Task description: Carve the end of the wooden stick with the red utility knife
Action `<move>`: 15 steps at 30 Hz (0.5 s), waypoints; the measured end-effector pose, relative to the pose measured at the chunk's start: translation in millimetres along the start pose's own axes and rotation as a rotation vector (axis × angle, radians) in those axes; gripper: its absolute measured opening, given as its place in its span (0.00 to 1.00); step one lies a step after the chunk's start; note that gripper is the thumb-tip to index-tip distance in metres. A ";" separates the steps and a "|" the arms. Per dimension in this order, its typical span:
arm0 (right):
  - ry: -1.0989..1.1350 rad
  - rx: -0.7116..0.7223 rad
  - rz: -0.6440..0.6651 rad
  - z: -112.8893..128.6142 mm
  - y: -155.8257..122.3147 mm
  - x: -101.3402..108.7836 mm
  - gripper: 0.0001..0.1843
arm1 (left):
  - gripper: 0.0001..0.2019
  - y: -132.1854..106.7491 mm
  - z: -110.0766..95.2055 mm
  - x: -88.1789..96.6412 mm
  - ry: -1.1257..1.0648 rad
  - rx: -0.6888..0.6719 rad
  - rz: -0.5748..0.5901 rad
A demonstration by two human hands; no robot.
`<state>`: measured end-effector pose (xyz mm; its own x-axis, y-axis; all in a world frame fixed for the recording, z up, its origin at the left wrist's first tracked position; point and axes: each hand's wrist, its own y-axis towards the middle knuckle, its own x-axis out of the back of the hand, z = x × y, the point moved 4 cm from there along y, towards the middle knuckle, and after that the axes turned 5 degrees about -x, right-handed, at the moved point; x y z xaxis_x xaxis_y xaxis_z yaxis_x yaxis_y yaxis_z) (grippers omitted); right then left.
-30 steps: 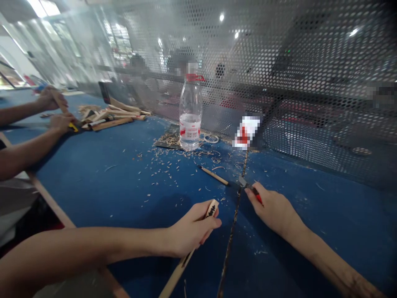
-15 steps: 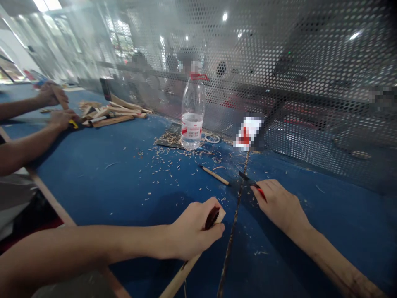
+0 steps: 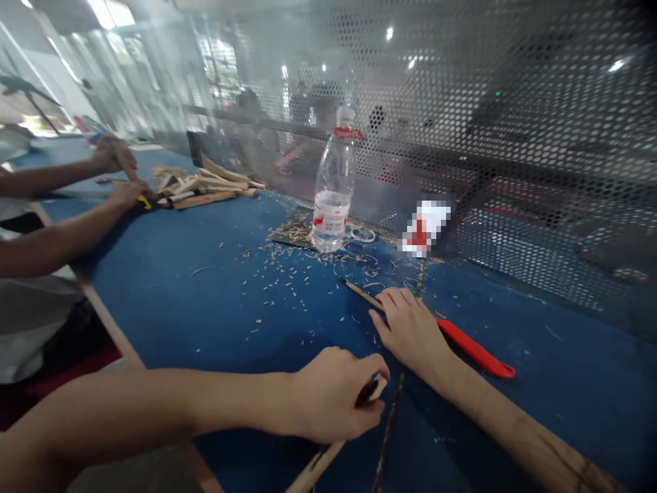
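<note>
My left hand (image 3: 333, 397) is wrapped round a pale wooden stick (image 3: 315, 469), which slants down toward the near edge; its other end, with a dark brown patch, shows by the thumb. My right hand (image 3: 410, 335) is open over the table, its fingertips at the near end of a thin wooden rod (image 3: 362, 293) with a dark tip, like a pencil or brush. Whether they touch it I cannot tell. Just right of that hand lies a knife with a red handle (image 3: 477, 349); its blade is hidden behind the hand.
A half-full water bottle (image 3: 331, 219) stands by a dark sheet (image 3: 287, 233) covered in shavings. Perforated metal screen (image 3: 513, 171) runs along the back. A pixelated white-and-red item (image 3: 426, 229) leans there. At left, a co-worker's hands (image 3: 123, 178) hold wood beside piled sticks (image 3: 215, 185).
My right hand has let go of the red-handled knife and moved left to the thin rod. The left hand keeps its hold on the stick. The whole view has shifted slightly.
</note>
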<state>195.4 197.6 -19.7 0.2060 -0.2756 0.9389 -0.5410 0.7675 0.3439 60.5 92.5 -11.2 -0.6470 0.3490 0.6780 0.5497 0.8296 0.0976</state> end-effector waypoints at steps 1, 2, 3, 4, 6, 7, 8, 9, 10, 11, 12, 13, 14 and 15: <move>0.007 -0.006 -0.003 1.1 4.1 -1.0 0.10 | 0.11 0.2 0.4 -0.8 0.039 -0.026 0.013; 0.016 -0.011 -0.008 1.1 7.0 -1.0 0.11 | 0.09 0.6 0.7 -1.9 0.081 -0.059 0.034; 0.019 -0.015 -0.014 0.1 8.6 -0.2 0.11 | 0.08 0.9 1.1 -3.2 0.121 -0.098 0.061; 0.029 -0.024 -0.024 -1.7 8.7 1.8 0.12 | 0.06 1.3 1.6 -4.2 0.157 -0.137 0.088; 0.116 -0.073 -0.048 -8.2 4.9 9.0 0.12 | 0.04 1.8 2.6 -4.0 0.209 -0.214 0.135; 0.197 -0.110 -0.050 -12.6 1.4 13.5 0.12 | 0.04 1.9 2.5 -2.3 0.233 -0.255 0.155; 0.295 -0.152 -0.045 -17.4 -2.7 18.3 0.12 | 0.05 2.0 2.1 0.6 0.256 -0.293 0.169; 0.399 -0.196 -0.039 -22.5 -7.0 23.4 0.13 | 0.05 2.0 1.2 4.2 0.278 -0.328 0.186; 0.496 -0.237 -0.033 -27.7 -11.1 28.6 0.13 | 0.04 1.9 -0.2 8.3 0.295 -0.361 0.203; 0.576 -0.274 -0.035 -32.8 -14.7 34.1 0.14 | 0.04 2.1 -1.6 12.7 0.304 -0.385 0.218; 0.645 -0.309 -0.048 -38.0 -17.7 39.7 0.14 | 0.03 2.4 -2.8 16.9 0.308 -0.396 0.228; 0.707 -0.341 -0.072 -42.9 -19.9 45.3 0.15 | 0.02 3.4 -3.2 21.2 0.284 -0.381 0.225; 0.761 -0.368 -0.100 -47.2 -21.2 50.4 0.15 | 0.02 5.3 -1.4 26.6 0.198 -0.308 0.181; 0.805 -0.391 -0.130 -50.8 -21.9 54.9 0.15 | 0.04 7.5 2.0 32.1 0.091 -0.209 0.105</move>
<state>260.0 195.1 23.8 0.8338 0.0018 0.5520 -0.1882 0.9410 0.2813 42.8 110.9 9.8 -0.5356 0.3795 0.7544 0.7146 0.6797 0.1653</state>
